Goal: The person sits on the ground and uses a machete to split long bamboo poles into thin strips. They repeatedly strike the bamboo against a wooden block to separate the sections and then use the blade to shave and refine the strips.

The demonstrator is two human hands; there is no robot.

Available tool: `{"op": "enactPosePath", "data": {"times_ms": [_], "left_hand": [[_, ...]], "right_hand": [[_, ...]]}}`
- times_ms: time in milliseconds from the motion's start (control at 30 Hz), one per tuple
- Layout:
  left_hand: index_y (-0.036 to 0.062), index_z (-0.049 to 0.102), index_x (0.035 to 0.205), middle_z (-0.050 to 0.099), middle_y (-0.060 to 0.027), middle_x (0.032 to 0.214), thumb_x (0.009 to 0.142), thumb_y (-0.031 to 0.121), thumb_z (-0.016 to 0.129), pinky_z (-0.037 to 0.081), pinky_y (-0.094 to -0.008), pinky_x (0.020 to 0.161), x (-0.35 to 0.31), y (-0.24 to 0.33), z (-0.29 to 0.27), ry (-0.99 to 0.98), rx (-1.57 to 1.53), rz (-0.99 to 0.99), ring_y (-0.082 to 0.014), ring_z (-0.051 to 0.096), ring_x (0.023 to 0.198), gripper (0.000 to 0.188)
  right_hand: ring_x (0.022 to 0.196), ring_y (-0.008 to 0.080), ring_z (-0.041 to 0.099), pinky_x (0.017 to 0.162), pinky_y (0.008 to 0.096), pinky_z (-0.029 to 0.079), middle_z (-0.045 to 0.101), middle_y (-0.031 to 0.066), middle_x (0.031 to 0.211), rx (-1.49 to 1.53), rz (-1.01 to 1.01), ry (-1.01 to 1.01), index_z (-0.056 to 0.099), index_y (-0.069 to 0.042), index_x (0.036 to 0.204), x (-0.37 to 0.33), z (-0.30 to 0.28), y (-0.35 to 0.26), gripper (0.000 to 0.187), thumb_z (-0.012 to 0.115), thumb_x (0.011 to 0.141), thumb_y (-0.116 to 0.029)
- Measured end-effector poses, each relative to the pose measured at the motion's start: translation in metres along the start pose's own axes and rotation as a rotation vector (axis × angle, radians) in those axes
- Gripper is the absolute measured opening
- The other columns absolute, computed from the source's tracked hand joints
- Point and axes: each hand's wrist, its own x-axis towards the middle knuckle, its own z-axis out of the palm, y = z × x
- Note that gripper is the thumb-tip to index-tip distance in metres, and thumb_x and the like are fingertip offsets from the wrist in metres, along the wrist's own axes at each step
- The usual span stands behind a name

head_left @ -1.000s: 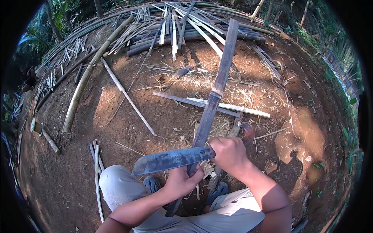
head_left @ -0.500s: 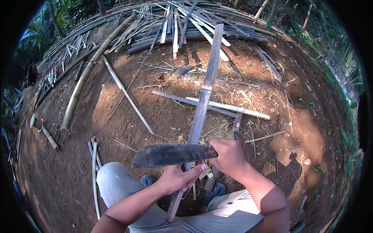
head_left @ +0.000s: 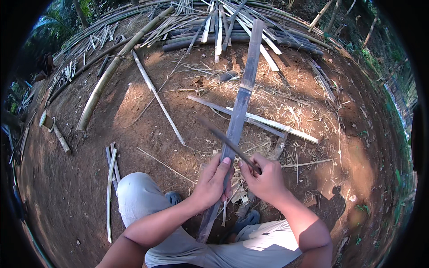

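Ground (head_left: 89,187): brown, sunlit in patches; bamboo pile (head_left: 219,35) at far side.
Bamboo strip (head_left: 240,107): pointing away from the wearer, lengthwise.
Machete (head_left: 228,140): turned from face-on to edge-on within the last half-second, crossing the strip; working angle apparently reset; contact unclear.
Left hand (head_left: 211,181): closed around strip, thumb uppermost.
Right hand (head_left: 266,178): closed on machete grip.

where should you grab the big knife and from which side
Likely by the handle, coming from the lower right. The blade slants up-left across the dark bamboo strip, its tip pointing away, so the handle end lies nearer the person, mostly hidden in the right hand. The blade shows nearly edge-on, so gripping there looks riskier.
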Motion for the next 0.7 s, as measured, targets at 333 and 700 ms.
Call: {"op": "enactPosePath", "data": {"times_ms": [333,700], "left_hand": [[0.002,0.052,0.127,0.055,-0.004,0.07,0.107,0.046,0.019,0.041,-0.0227,0.051,0.001,0.013,-0.001,-0.094,-0.001,-0.05,-0.0086,0.047,0.053,0.058],[0.0045,0.052,0.123,0.055,-0.004,0.075,0.105,0.056,0.019,0.042,-0.0245,0.054,0.0,0.007,0.003,-0.274,-0.102,-0.158,-0.0115,0.05,0.057,0.064]], "right_hand": [[0.047,0.0042,0.039,0.045,0.0283,0.029,0.047,-0.0033,0.049,0.256,0.109,0.073,0.062,-0.001,0.091,0.005,-0.007,-0.001,0.031,0.061,0.099,-0.031],[0.048,0.0024,0.041,0.045,0.0244,0.032,0.05,-0.0061,0.059,0.724,0.316,0.033,0.064,0.0,0.094,-0.001,-0.012,0.005,0.026,0.066,0.096,-0.026]]}}
